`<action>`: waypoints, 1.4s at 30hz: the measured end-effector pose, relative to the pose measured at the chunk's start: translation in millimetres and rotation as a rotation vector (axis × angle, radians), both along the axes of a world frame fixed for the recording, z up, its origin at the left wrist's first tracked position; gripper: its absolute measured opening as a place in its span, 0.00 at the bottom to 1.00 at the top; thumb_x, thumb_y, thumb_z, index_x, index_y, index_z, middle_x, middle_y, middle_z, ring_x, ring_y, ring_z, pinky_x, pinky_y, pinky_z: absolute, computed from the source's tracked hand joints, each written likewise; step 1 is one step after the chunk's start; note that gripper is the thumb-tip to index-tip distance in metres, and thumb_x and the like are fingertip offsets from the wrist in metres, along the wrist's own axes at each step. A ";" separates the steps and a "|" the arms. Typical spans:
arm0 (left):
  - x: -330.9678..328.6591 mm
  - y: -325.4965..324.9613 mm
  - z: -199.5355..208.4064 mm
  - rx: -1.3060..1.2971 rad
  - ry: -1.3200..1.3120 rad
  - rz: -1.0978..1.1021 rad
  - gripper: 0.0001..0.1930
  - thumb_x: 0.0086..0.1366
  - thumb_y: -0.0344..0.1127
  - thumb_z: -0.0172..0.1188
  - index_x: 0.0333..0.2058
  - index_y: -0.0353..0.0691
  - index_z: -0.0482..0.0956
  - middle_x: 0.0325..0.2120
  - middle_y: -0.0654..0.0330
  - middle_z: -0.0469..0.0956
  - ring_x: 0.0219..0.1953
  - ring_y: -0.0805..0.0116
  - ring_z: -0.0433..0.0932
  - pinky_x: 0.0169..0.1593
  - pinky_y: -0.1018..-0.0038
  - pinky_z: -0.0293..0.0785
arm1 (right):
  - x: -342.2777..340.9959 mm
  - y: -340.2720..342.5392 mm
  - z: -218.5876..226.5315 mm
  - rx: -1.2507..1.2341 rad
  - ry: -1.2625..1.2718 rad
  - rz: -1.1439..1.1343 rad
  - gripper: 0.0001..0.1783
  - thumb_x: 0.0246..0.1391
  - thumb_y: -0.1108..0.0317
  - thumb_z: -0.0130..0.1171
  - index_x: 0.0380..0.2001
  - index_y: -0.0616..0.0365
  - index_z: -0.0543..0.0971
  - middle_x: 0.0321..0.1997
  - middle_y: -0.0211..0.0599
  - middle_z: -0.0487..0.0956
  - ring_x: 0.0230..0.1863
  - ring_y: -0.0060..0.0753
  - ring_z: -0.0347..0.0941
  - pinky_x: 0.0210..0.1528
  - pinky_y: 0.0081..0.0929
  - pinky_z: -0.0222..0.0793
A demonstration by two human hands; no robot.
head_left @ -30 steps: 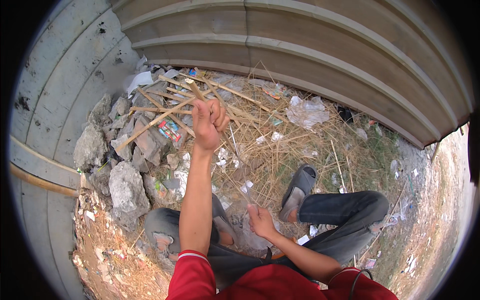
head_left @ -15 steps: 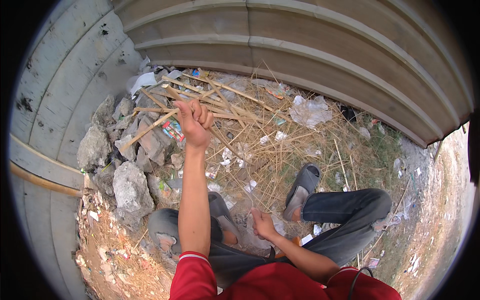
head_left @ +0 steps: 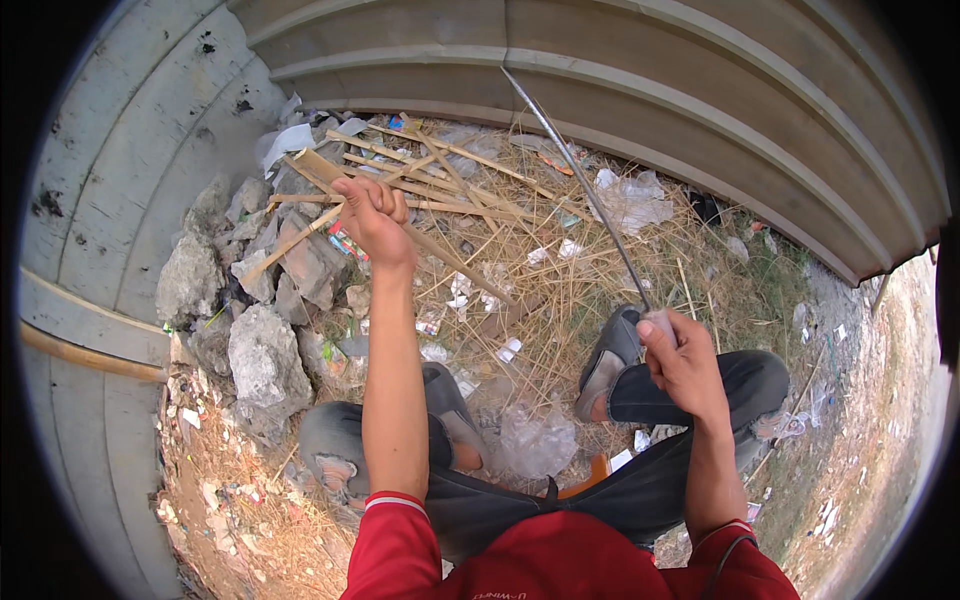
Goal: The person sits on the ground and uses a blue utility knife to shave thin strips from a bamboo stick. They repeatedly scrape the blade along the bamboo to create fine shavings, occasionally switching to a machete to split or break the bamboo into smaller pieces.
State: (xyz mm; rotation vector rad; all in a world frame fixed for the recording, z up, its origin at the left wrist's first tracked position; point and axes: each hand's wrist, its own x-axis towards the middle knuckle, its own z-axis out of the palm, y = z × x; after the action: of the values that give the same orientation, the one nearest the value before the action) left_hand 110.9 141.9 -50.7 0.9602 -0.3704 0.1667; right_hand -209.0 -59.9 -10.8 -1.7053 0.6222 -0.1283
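Observation:
My left hand [head_left: 375, 215] reaches forward, fist closed on a split bamboo stick [head_left: 290, 245] at the near edge of a pile of bamboo strips [head_left: 450, 170]. My right hand [head_left: 682, 362] is raised over my right knee and grips the handle of a long thin metal blade [head_left: 575, 180]. The blade points up and away toward the corrugated wall. I am squatting, with grey shoes [head_left: 608, 360] on dry straw.
A corrugated metal wall [head_left: 600, 70] curves around the back and left. Grey rocks and rubble [head_left: 262, 355] lie at the left by my knee. Scraps of plastic and paper [head_left: 632, 200] litter the straw. Bare dirt ground [head_left: 890, 420] lies to the right.
My right hand has come up from low near my lap, now holding the long blade upright. My left hand has shifted slightly left on the bamboo pile and closed on a stick.

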 end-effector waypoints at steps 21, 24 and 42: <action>10.1 47.0 32.4 0.847 0.001 -0.127 0.19 0.75 0.47 0.51 0.45 0.35 0.79 0.38 0.57 0.81 0.40 0.70 0.80 0.44 0.72 0.74 | -281.0 -46.3 -348.7 -0.866 0.902 -0.279 0.28 0.53 0.58 0.62 0.54 0.60 0.70 0.53 0.54 0.71 0.59 0.60 0.66 0.59 0.54 0.63; 3.6 55.2 37.7 1.146 0.003 -0.263 0.18 0.75 0.46 0.52 0.48 0.37 0.80 0.40 0.59 0.83 0.41 0.71 0.81 0.42 0.73 0.75 | -254.8 -51.0 -365.1 -0.772 0.789 -0.171 0.31 0.51 0.63 0.62 0.58 0.60 0.67 0.56 0.52 0.69 0.62 0.59 0.65 0.60 0.53 0.63; -87.3 139.2 32.6 0.836 0.265 -1.000 0.22 0.70 0.42 0.58 0.52 0.27 0.80 0.57 0.41 0.75 0.58 0.49 0.78 0.61 0.61 0.78 | -254.9 -155.1 -400.8 -0.688 0.578 -0.177 0.14 0.48 0.69 0.68 0.35 0.65 0.77 0.34 0.53 0.80 0.36 0.57 0.78 0.42 0.44 0.74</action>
State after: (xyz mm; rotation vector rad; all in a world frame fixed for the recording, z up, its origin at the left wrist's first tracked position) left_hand 23.5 281.1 -18.1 1.4711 -0.6506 -1.0933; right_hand -463.9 -215.0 -411.6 -2.3723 1.2636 0.0396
